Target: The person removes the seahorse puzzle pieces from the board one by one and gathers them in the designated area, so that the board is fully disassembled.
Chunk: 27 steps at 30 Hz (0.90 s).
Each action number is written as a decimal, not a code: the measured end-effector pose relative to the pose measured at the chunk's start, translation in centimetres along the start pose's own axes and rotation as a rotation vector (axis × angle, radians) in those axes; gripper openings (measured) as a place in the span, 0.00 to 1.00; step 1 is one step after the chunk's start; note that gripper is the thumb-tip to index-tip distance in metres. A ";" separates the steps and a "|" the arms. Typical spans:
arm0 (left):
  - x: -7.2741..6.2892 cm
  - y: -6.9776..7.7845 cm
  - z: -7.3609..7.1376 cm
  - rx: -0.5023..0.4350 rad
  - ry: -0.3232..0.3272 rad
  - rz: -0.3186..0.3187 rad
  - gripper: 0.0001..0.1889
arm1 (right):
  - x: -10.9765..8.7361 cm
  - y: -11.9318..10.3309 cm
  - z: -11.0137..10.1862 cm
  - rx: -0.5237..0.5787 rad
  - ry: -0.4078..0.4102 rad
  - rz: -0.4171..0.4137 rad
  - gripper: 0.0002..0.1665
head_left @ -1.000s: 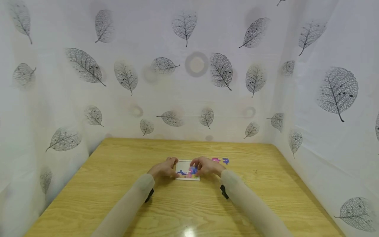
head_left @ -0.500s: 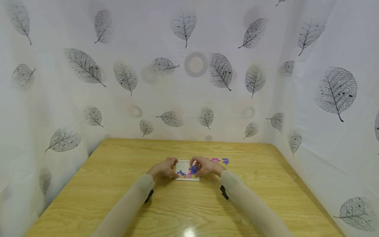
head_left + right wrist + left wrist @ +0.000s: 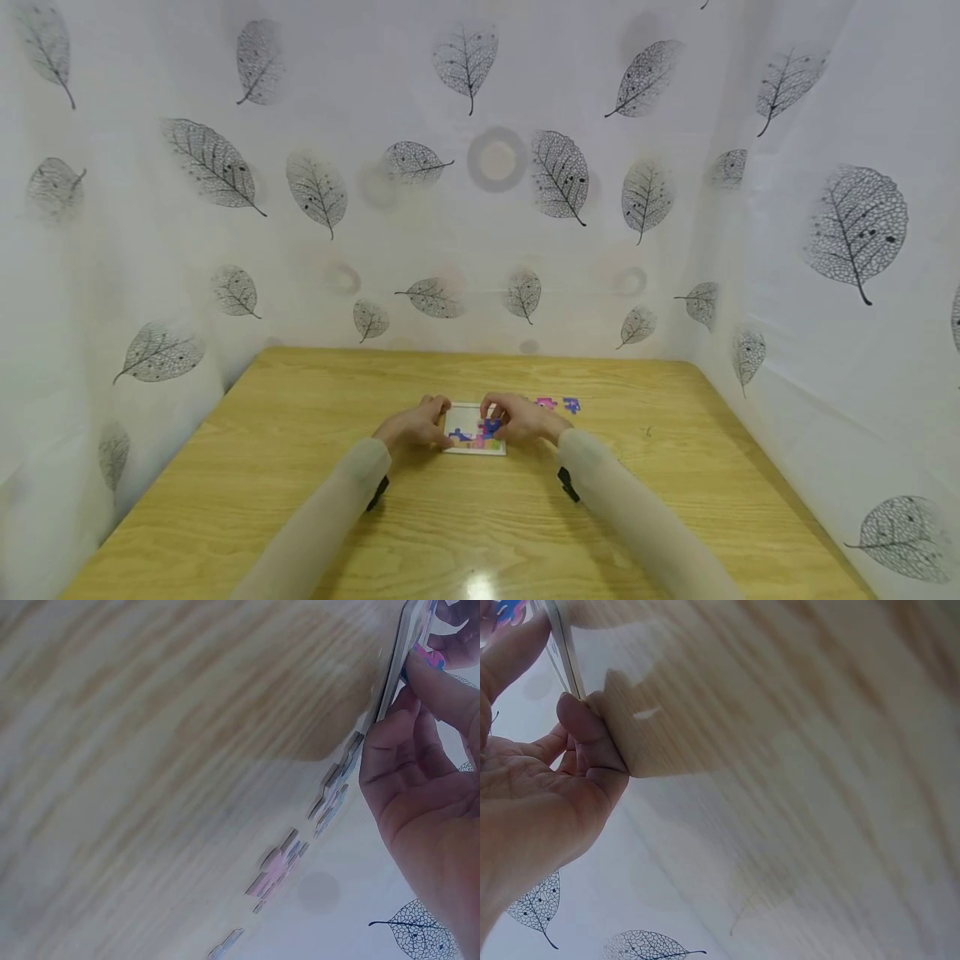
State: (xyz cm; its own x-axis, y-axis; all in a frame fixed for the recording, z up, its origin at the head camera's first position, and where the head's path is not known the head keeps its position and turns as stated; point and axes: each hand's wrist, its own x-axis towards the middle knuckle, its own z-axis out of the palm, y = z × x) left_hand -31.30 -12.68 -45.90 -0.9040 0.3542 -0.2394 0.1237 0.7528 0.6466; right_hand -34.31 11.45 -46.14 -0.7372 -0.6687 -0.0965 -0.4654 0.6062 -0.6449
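Observation:
A small white-framed jigsaw puzzle tray (image 3: 480,452) lies on the table, its near part filled with blue, pink and yellow pieces. Along its left edge my left hand (image 3: 415,423) holds the frame, thumb at the near corner and fingers at the far one. Over the tray's right side, my right hand (image 3: 522,417) pinches a blue and pink puzzle piece (image 3: 491,427) between thumb and fingers. The right wrist view shows that piece partly hidden behind the thumb (image 3: 435,686). Whether it lies flat among its neighbours I cannot tell.
Right of the tray lie loose pieces, a pink one (image 3: 546,403) and a blue one (image 3: 572,406); several show edge-on in the right wrist view, including a pink piece (image 3: 276,871). A leaf-print curtain (image 3: 480,233) surrounds the wooden table (image 3: 480,517).
Both hands stay almost where they were. The right fingers shift slightly with the blue piece over the tray's right side; the camera view tilts a little.

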 end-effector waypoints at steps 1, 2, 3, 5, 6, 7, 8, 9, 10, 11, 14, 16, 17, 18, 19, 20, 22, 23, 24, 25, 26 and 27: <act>0.0 0.0 0.0 -0.001 0.000 0.000 0.37 | 0.0 0.1 0.0 -0.002 0.002 -0.002 0.20; 0.0 0.0 0.0 -0.003 0.000 0.000 0.37 | 0.0 0.1 0.0 -0.002 0.005 -0.003 0.20; 0.0 -0.1 0.0 -0.003 0.000 0.001 0.37 | 0.0 0.1 0.1 -0.003 0.008 -0.005 0.20; 0.1 -0.1 0.0 0.000 0.003 0.005 0.37 | 0.0 0.1 0.1 -0.009 0.014 -0.011 0.20; 0.1 -0.1 0.0 0.003 0.004 0.006 0.37 | 0.1 0.1 0.1 -0.011 0.016 -0.017 0.19; 0.1 -0.1 0.0 0.007 0.005 0.008 0.37 | 0.1 0.1 0.2 -0.014 0.019 -0.027 0.19; 0.1 -0.1 0.1 0.010 0.005 0.008 0.37 | 0.1 0.1 0.2 -0.018 0.021 -0.033 0.19; 0.1 -0.1 0.1 0.012 0.006 0.008 0.37 | 0.1 0.1 0.2 -0.021 0.022 -0.036 0.19; 0.1 -0.1 0.1 0.010 0.007 0.008 0.37 | 0.1 0.1 0.2 -0.028 0.024 -0.041 0.19; 0.1 -0.1 0.1 0.008 0.008 0.008 0.37 | 0.2 0.1 0.2 -0.034 0.027 -0.045 0.19; 0.1 -0.1 0.0 -0.001 0.010 0.009 0.37 | 0.3 0.0 0.2 -0.049 0.035 -0.060 0.18; 0.0 0.0 -0.1 -0.004 0.011 0.010 0.37 | 0.3 0.0 0.2 -0.054 0.041 -0.067 0.18; 0.1 -0.1 -0.1 -0.004 0.009 0.006 0.37 | 0.4 0.0 0.2 -0.055 0.042 -0.071 0.18; 0.2 -0.1 0.0 -0.003 0.008 0.002 0.37 | 0.4 0.0 0.2 -0.050 0.045 -0.073 0.18; 0.2 -0.2 0.0 0.000 0.007 -0.002 0.37 | 0.4 0.1 0.3 -0.044 0.046 -0.063 0.18; 0.3 -0.2 0.1 0.002 0.006 -0.005 0.37 | 0.4 0.1 0.3 -0.036 0.048 -0.059 0.19; 0.4 -0.3 0.1 0.008 0.004 -0.010 0.37 | 0.3 0.2 0.4 -0.022 0.055 -0.048 0.19; 0.5 -0.4 0.2 0.010 0.002 -0.011 0.37 | 0.3 0.3 0.4 -0.018 0.060 -0.040 0.20; 0.5 -0.4 0.2 0.014 0.002 -0.010 0.37 | 0.2 0.3 0.3 -0.014 0.064 -0.033 0.20; 0.5 -0.3 0.1 0.017 0.003 -0.012 0.37 | 0.2 0.4 0.3 -0.011 0.067 -0.029 0.21; 0.5 -0.3 0.1 0.017 0.003 -0.014 0.37 | 0.3 0.4 0.3 -0.005 0.072 -0.038 0.21; 0.4 -0.3 0.1 0.017 0.002 -0.018 0.37 | 0.3 0.4 0.2 0.003 0.075 -0.044 0.21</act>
State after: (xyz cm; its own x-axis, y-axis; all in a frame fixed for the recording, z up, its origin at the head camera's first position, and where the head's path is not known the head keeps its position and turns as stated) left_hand -31.70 -12.67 -46.23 -0.9071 0.3391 -0.2492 0.1142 0.7683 0.6298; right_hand -34.60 11.45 -46.57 -0.7507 -0.6605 -0.0105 -0.4972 0.5753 -0.6494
